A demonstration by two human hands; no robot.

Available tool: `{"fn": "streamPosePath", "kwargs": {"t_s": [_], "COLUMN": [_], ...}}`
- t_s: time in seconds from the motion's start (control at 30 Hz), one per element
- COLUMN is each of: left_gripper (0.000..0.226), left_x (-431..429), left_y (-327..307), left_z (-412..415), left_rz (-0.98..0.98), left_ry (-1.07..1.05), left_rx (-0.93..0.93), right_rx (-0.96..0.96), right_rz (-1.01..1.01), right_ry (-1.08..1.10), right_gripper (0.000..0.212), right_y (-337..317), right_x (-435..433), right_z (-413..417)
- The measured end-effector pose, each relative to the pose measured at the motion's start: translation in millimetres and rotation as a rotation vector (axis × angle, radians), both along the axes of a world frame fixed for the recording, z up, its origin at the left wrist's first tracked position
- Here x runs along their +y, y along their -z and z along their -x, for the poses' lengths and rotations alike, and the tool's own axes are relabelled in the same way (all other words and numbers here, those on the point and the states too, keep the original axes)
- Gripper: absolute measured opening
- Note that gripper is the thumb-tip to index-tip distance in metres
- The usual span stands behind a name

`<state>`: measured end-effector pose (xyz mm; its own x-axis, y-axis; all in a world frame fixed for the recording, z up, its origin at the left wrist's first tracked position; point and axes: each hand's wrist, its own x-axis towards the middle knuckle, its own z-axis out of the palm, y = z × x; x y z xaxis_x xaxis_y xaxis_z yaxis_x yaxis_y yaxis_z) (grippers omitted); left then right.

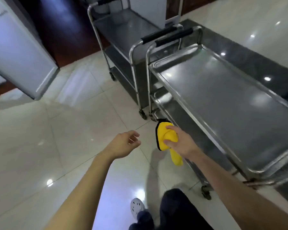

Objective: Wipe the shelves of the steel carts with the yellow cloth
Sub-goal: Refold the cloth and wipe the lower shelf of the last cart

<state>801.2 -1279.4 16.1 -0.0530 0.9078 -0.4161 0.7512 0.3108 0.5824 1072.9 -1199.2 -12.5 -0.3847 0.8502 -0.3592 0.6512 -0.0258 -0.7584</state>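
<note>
Glossy pale floor tiles [70,130] mirror the ceiling lights around brushed steel carts [121,29] with rimmed tray shelves and black padded handles. Just beside the nearest cart [223,97], by its lower shelves, the right hand [181,143] has its fingers [171,128] clamped on a soft yellow cloth [165,135] edged in black, a tail hanging below. The left hand [123,144] hovers over the floor, fingers loosely apart, holding nothing.
</note>
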Motion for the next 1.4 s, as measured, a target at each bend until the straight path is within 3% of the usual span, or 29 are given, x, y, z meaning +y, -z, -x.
{"fn": "streamPosePath", "kwargs": {"t_s": [0.27,0.33,0.43,0.5,0.6,0.7,0.77,0.87,0.93,1.03,1.17,1.23,1.4], "left_gripper": [0.027,0.053,0.09,0.087,0.059,0.031,0.023,0.016,0.015,0.011,0.005,0.014,0.014], "left_x": [117.9,152.0,193.5,218.0,252.9,282.3,302.4,331.6,350.5,373.0,397.4,405.3,424.2], "left_y": [20.5,24.9,32.7,38.5,49.8,59.7,68.5,82.7,98.8,128.8,173.9,194.5,262.9], "left_z": [21.1,26.1,37.9,47.6,60.5,66.9,72.8,82.7,94.3,113.8,141.6,154.4,166.8], "left_rz": [0.321,0.281,0.099,-0.011,-0.141,-0.215,-0.224,-0.148,-0.113,-0.068,-0.074,-0.137,-0.088], "left_ry": [0.133,0.187,0.334,0.431,0.57,0.565,0.546,0.504,0.504,0.533,0.449,0.4,0.486], "left_rx": [-0.468,-0.461,-0.293,-0.192,-0.103,-0.116,-0.155,-0.169,-0.171,-0.191,-0.249,-0.268,-0.307], "right_rx": [0.213,0.267,0.329,0.339,0.349,0.266,0.135,-0.03,-0.009,0.023,0.059,0.123,-0.015], "right_rz": [0.174,0.227,0.318,0.363,0.414,0.485,0.504,0.435,0.379,0.33,0.304,0.253,0.114], "right_ry": [0.551,0.632,0.65,0.656,0.652,0.635,0.588,0.524,0.58,0.692,0.99,1.099,1.078], "right_gripper": [0.053,0.047,0.044,0.054,0.09,0.122,0.112,0.067,0.037,0.022,0.024,0.024,0.037], "right_y": [0.4,6.3,16.2,22.7,30.9,40.8,50.1,66.5,78.0,94.0,125.3,147.6,219.7], "right_x": [37.7,55.9,87.6,107.2,127.3,136.0,137.1,138.6,140.3,142.6,146.6,150.8,171.0], "right_z": [57.7,72.4,95.1,110.6,127.9,130.7,129.4,130.4,135.5,154.7,190.9,206.7,236.5]}}
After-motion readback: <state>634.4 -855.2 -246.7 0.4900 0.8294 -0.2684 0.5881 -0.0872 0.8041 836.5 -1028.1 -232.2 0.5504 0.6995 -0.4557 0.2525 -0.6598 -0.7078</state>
